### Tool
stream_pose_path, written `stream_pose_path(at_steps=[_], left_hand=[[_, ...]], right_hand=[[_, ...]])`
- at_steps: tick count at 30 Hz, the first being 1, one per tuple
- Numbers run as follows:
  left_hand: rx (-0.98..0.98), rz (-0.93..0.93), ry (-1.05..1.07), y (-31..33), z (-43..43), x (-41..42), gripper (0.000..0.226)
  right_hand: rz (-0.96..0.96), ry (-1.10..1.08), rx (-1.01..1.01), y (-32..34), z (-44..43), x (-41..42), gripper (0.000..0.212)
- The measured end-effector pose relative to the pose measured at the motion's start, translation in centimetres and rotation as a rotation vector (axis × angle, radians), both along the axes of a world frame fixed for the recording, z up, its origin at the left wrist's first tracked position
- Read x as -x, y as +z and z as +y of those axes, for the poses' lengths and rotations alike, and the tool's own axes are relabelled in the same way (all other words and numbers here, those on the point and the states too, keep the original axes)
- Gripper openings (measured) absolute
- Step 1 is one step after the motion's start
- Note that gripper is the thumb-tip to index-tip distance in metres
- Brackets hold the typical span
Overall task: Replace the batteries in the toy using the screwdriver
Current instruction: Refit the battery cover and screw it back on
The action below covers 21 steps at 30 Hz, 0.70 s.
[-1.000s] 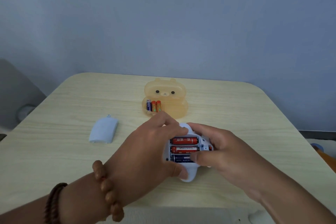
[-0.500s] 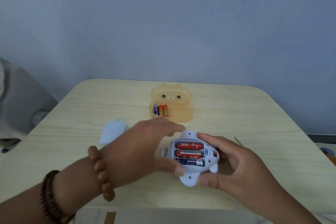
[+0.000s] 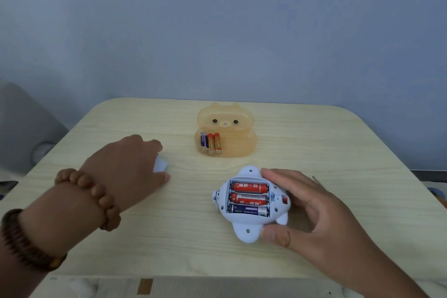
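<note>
The pale blue toy (image 3: 246,227) lies underside up on the wooden table (image 3: 183,232), its battery bay uncovered with three batteries (image 3: 249,199) inside, two red and one blue. My right hand (image 3: 312,213) grips the toy from the right, thumb at its near end and fingers along its far side. My left hand (image 3: 128,164) rests to the left over the light blue battery cover (image 3: 160,164), fingers closing around it; most of the cover is hidden. A thin metal screwdriver tip (image 3: 319,182) shows behind my right hand.
An orange translucent bear-shaped box (image 3: 238,145) stands open at the table's middle back, holding three loose batteries (image 3: 210,140). A blue wall rises behind the table. A grey object sits off the table's left edge.
My left hand has left the toy and moved left onto the battery cover. My right hand now holds the toy alone, shifted slightly right.
</note>
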State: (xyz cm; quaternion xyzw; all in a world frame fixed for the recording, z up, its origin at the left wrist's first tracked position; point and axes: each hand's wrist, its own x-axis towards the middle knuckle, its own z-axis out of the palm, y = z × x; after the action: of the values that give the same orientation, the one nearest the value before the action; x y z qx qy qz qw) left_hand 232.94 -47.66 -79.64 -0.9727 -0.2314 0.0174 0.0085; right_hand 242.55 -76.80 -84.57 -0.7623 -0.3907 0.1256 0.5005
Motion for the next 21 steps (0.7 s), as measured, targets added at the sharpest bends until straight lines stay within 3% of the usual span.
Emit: stream_pose_path(at_steps=[4,7,10,21], left_hand=[[0.092,-0.246,-0.165,0.9,-1.0,0.2,0.053],[0.398,-0.442,-0.428,2.5,-3.8,0.4,0.059],[0.591,-0.448,-0.564,2.8,-7.0,0.1,0.067],[0.58,-0.44,-0.559,1.4,-8.7,-0.5,0.054]], right_hand=[[-0.019,0.014,-0.049,-0.1,0.2,0.2,0.068],[0.012,0.022,-0.044,0.0,0.2,0.2,0.066],[0.051,0.02,-0.058,0.3,0.3,0.3,0.06],[0.096,0.012,-0.039,0.6,0.3,0.3,0.055]])
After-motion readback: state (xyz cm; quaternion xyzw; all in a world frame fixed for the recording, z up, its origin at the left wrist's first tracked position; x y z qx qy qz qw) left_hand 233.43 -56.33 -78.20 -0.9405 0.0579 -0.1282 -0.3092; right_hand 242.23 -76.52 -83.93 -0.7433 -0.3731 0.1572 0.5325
